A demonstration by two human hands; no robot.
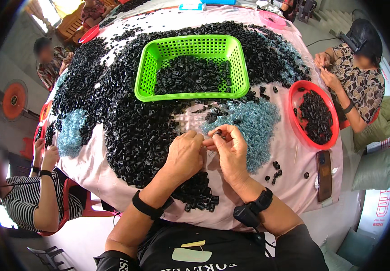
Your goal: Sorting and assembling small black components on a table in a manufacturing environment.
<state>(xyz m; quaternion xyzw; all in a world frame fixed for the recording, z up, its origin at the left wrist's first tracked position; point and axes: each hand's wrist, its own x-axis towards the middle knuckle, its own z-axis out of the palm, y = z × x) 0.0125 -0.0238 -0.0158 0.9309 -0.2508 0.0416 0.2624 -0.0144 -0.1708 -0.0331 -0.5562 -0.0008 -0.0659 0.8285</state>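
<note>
Both my hands meet over the near middle of the table. My right hand [229,152] pinches a small black plastic part [219,133] between thumb and fingers. Almost touching it, my left hand [186,154] has its fingers pressed together; whatever they hold is hidden. A big heap of small black plastic parts [129,140] spreads to the left of my hands and beyond them. Beside my right hand lies a pile of small translucent blue-grey pieces [260,131], too fine to make out singly.
Beyond my hands a green plastic basket [191,95] holds more black parts. At the right stand a red basin [291,113] of black parts and a phone [324,178]. Co-workers sit at both sides of the pink-covered table [290,194]. A second blue-grey pile [73,131] lies left.
</note>
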